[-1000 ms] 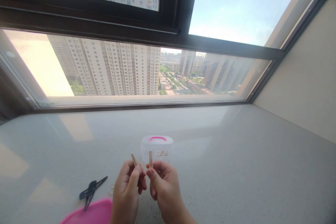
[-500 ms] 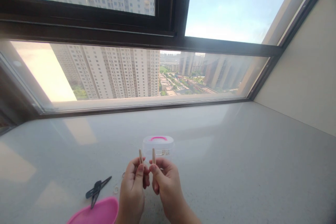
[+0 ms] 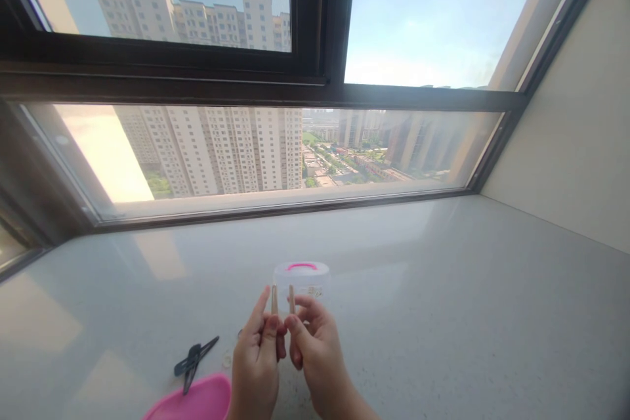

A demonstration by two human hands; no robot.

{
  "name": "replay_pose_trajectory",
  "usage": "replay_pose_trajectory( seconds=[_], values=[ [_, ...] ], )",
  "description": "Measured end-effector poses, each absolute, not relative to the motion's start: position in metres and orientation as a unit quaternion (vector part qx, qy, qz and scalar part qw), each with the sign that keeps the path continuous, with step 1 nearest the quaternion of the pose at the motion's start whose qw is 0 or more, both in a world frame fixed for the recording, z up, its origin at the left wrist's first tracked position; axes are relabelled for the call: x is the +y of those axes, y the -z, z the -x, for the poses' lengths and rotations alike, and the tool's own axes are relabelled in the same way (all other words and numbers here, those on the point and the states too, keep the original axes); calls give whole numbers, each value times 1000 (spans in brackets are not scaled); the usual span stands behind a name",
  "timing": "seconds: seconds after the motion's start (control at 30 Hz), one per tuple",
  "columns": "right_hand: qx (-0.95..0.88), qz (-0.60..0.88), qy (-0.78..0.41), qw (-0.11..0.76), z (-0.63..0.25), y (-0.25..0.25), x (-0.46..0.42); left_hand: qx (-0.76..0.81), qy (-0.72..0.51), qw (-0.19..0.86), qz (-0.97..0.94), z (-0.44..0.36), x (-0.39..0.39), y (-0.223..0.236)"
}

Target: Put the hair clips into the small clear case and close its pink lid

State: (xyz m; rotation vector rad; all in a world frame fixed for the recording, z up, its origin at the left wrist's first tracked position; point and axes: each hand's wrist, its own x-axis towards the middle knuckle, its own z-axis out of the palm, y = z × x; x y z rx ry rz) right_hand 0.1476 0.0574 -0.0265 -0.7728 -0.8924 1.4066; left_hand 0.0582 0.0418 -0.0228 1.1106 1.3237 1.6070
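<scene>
My left hand (image 3: 256, 357) pinches a slim beige hair clip (image 3: 274, 300) upright between thumb and fingers, its index finger stretched up alongside. A second beige hair clip (image 3: 292, 300) stands upright in the pinch of my right hand (image 3: 319, 344). The two clips are side by side with a small gap, and the hands nearly touch at the thumbs. Just behind them is a clear plastic box (image 3: 315, 275) with a pink handle on its lid, partly covered by the hands and clips. Fingers hide the lower ends of both clips.
Several dark snap hair clips (image 3: 193, 362) lie crossed to the left, by the rim of a pink dish (image 3: 197, 400). Small pale rings (image 3: 227, 359) rest near my left wrist. The white sill (image 3: 443, 315) ends at a dark-framed window (image 3: 275, 218) and a side wall (image 3: 566, 144).
My left index finger has straightened upward beside its clip. The clips look slightly closer together. The whole view has tilted upward a little and shifted left.
</scene>
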Motion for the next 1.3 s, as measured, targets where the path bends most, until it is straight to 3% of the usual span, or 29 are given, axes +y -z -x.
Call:
replay_pose_trajectory(
  seconds=[0.5,0.73,1.3],
  values=[
    [-452,376,-536,607,-143,29,48,530,-635,382,-411,-63,37,19],
    [-486,404,-482,606,-144,33,46,537,-661,336,-402,-68,35,15],
    [-485,397,-497,600,-146,28,46,540,-640,346,-423,-62,35,22]
  ],
)
